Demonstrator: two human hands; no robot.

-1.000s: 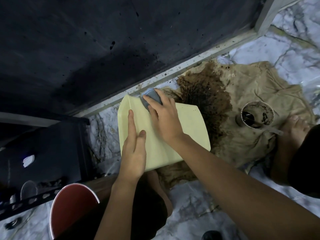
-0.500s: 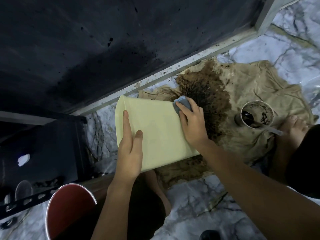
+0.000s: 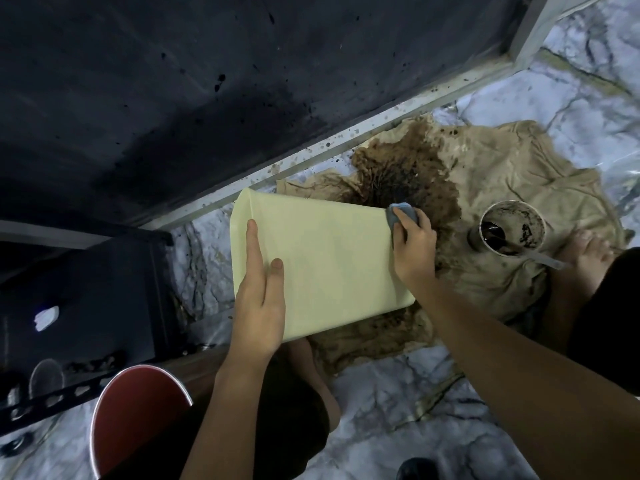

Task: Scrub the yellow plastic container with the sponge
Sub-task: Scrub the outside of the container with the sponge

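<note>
Sponge half-hidden under right hand

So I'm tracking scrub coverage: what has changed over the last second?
The right hand has swept the sponge across the yellow container, from its far left corner to its right edge, keeping its grip. The left hand still rests flat on the container; the stained cloth and cup stay put.

The left hand lies flat, fingers straight and pointing to twelve o'clock, forearm running down to six. The right hand is curled in a grip, forearm stretching toward four o'clock.
</note>
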